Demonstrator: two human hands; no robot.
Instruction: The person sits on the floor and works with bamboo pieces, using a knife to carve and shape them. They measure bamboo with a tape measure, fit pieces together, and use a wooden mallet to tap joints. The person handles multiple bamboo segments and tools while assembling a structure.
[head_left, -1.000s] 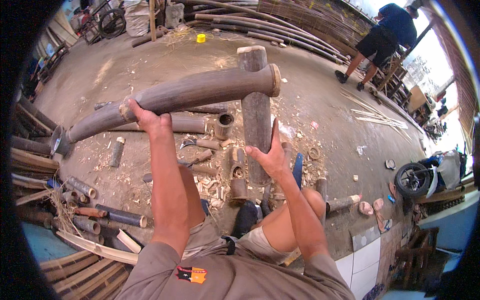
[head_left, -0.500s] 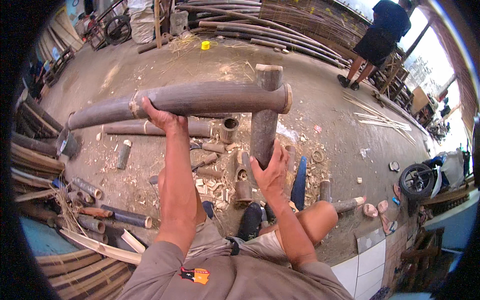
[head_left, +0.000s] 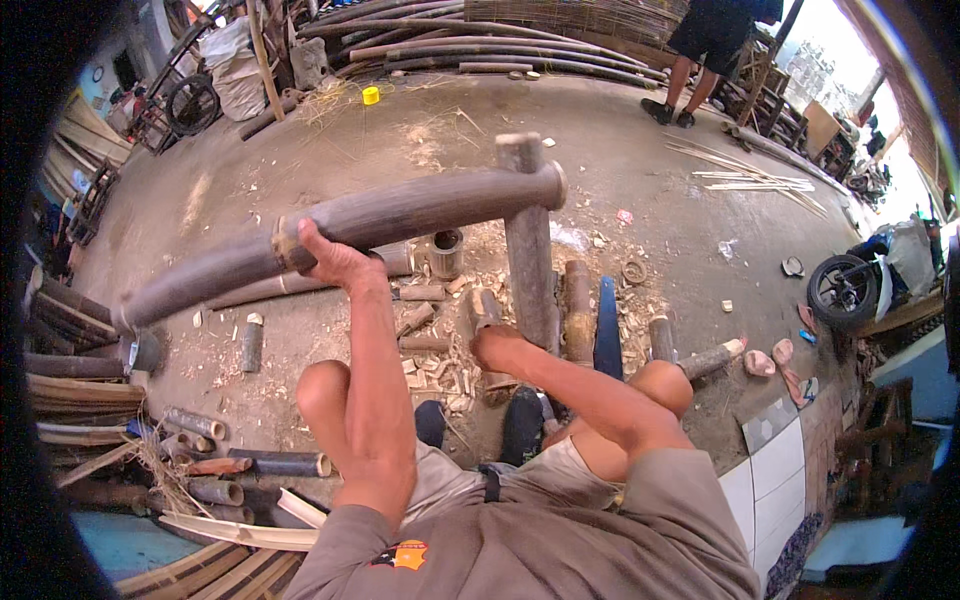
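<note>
My left hand (head_left: 338, 258) is wrapped around a long, slightly bent brown bamboo pole (head_left: 420, 208), near a pale joint ring. Close to the pole's right end, a shorter bamboo post (head_left: 528, 265) passes through it crosswise. The post's pale top pokes out above, and its lower part reaches down among the chips. My right hand (head_left: 500, 348) is off the post and closed over a short notched bamboo piece (head_left: 487, 305) just left of the post's foot. Its fingertips are mostly hidden behind the hand.
Wood chips (head_left: 440, 375) and several bamboo offcuts lie around my feet. Right of the post are an upright bamboo piece (head_left: 577, 310) and a blue blade-like thing (head_left: 606, 335). Bamboo poles (head_left: 500, 50) are stacked at the back. A person (head_left: 700, 50) stands at the far right.
My right hand has let go of the post and moved down and left to the notched piece. The pole now slopes more, with its left part lower. My view has shifted.
</note>
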